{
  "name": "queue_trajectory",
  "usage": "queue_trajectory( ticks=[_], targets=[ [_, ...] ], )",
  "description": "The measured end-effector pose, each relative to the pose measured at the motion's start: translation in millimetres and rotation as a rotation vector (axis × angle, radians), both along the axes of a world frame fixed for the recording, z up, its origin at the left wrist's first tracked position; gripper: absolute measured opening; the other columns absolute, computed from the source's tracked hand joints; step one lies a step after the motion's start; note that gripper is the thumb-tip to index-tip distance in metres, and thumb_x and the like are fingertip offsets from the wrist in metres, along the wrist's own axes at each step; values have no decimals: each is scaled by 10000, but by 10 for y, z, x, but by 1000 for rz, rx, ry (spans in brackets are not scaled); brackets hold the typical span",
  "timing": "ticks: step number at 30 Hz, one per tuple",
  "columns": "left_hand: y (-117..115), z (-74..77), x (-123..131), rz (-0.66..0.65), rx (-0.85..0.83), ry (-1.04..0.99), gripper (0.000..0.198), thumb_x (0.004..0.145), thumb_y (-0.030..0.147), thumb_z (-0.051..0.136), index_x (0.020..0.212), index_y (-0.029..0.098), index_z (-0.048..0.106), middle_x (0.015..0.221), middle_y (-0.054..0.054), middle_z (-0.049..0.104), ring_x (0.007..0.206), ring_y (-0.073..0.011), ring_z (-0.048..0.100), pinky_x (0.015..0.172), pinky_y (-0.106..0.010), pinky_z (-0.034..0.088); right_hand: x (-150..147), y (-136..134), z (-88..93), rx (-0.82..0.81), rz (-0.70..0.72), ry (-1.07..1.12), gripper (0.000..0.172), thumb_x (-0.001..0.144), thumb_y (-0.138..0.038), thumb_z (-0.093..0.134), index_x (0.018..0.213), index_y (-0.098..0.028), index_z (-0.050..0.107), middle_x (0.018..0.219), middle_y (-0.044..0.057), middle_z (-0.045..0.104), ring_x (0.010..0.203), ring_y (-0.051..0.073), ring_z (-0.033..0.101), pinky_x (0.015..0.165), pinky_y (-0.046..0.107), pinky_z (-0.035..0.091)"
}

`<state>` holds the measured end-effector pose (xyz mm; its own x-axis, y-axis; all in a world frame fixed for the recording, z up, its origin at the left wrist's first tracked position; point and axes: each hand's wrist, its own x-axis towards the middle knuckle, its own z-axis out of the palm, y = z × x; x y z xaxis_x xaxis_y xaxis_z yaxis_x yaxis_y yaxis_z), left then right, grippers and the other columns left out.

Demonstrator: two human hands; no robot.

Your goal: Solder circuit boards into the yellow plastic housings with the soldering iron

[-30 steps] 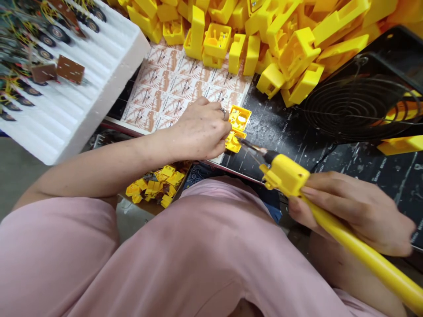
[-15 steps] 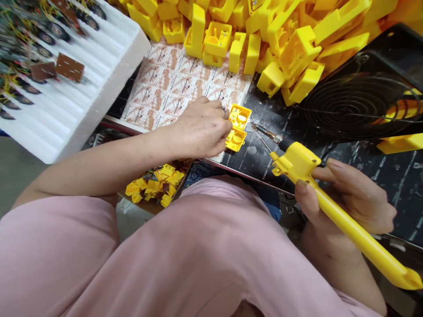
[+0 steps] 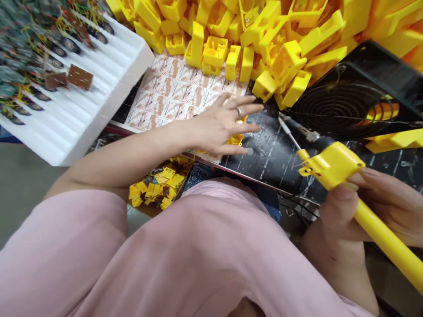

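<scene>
My left hand (image 3: 224, 125) is stretched flat with its fingers spread, over a small yellow plastic housing (image 3: 235, 140). The hand hides most of that housing, which lies on the bench. A ring shows on one finger. In my right hand (image 3: 380, 207) is a yellow soldering iron (image 3: 340, 165), its thumb and fingers wrapped around the handle. The iron's metal tip and a thin solder feed tube (image 3: 291, 134) point up and left, toward the black fan, apart from the housing.
A heap of yellow plastic housings (image 3: 214, 48) lines the back. At right stands a black fan (image 3: 340, 103) with a wire guard. A white foam tray (image 3: 109, 66) holds wired circuit boards at left. Below the black bench mat (image 3: 274, 158) is a box of yellow parts (image 3: 158, 187).
My left hand has opened from a pinch at the yellow housing and spread its fingers over it. The soldering iron has moved right, away from the housing.
</scene>
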<state>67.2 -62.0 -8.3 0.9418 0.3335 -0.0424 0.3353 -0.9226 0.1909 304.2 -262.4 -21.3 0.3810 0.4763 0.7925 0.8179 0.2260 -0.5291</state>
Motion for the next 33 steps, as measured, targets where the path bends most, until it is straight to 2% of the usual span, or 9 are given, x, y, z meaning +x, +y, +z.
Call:
queue_trajectory(
  ticks=[4,8,11,13,16,19,21,26,33],
  targets=[
    [20,-130,-288,-63,-32,55,405,1001,491,540,1235,211,717,1557,-125,559,1448,-323,491,1182,-513,445,25,0,-55,56,-1,-26,382,739,-354,896,1105,-281,818,806,20,794,579,194,713,534,306,593],
    [-16,221,-1144,-102,-191,103,299,1001,453,544,1008,253,766,1247,-83,751,1080,-249,693,938,-408,569,104,15,-131,79,17,-54,364,762,-367,892,1105,-268,822,769,19,787,518,162,681,468,252,548],
    [-1,396,-1388,-46,-328,66,305,1035,417,495,1021,294,774,946,-1,801,778,-157,689,760,-307,553,127,67,-138,147,62,-68,370,750,-351,910,1095,-246,824,773,17,786,552,157,690,529,252,571],
    [103,312,-1165,142,-166,-28,344,1025,421,467,1046,262,772,947,-26,794,799,-180,688,786,-340,532,99,133,-121,211,89,-55,374,744,-335,924,1093,-246,821,791,10,780,592,151,696,573,251,577],
    [442,-24,-449,398,112,-241,497,970,507,488,1345,239,673,1311,-109,714,1135,-310,651,959,-493,496,1,250,-73,242,81,-8,434,736,-334,941,1141,-263,802,877,15,773,704,165,718,652,273,600],
    [840,-335,253,533,187,-338,680,872,662,538,1445,301,592,1379,-106,661,1287,-377,534,1010,-578,446,-72,318,-37,316,82,0,565,663,-328,987,1190,-288,786,953,12,762,757,164,711,677,274,606],
    [1025,-437,512,613,190,-274,709,849,694,500,1461,341,559,1374,-92,650,1301,-395,502,989,-608,416,-63,314,-42,309,90,-3,583,663,-320,986,1208,-292,780,967,15,758,770,163,709,680,271,606],
    [1046,-424,391,556,253,-187,601,948,635,337,1411,312,544,1319,-75,660,1265,-344,490,942,-572,390,94,192,-139,186,93,3,579,694,-310,968,1233,-269,761,982,20,754,789,166,721,744,281,614],
    [83,-389,-15,298,273,-130,458,1020,280,321,1306,144,652,1088,-119,731,1038,-273,648,831,-442,447,107,44,-175,-313,314,96,566,843,-473,840,1312,-241,624,1073,60,698,905,230,724,773,357,633]
  ],
)
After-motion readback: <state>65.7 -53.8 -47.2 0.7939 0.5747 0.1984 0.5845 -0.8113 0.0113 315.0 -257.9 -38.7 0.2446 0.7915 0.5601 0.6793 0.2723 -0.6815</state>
